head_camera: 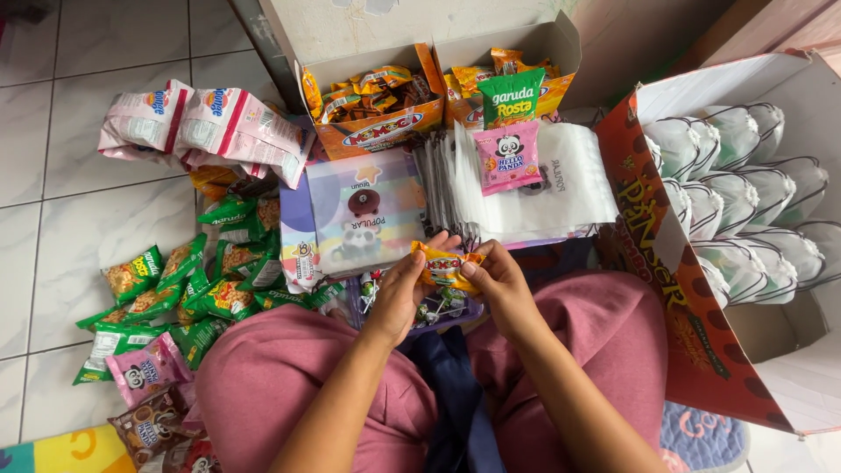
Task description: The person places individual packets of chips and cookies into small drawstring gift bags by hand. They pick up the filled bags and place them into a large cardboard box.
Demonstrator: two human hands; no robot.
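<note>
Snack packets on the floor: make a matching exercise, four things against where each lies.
Things:
1. small orange snack packet
2. pink panda-print packet
3. pile of green snack packets
4. white piping-style bags

Places:
A. in the big red carton
B. on the floor tiles, image left
C. between left hand and right hand
D. on the stack of clear plastic bags

Pairs: 1-C, 2-D, 3-B, 4-A

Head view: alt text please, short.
Both hands, left hand and right hand, hold one orange snack packet above a lap in pink trousers. Around them lie green packets on the tile floor, open snack boxes and a stack of clear bags.
</note>
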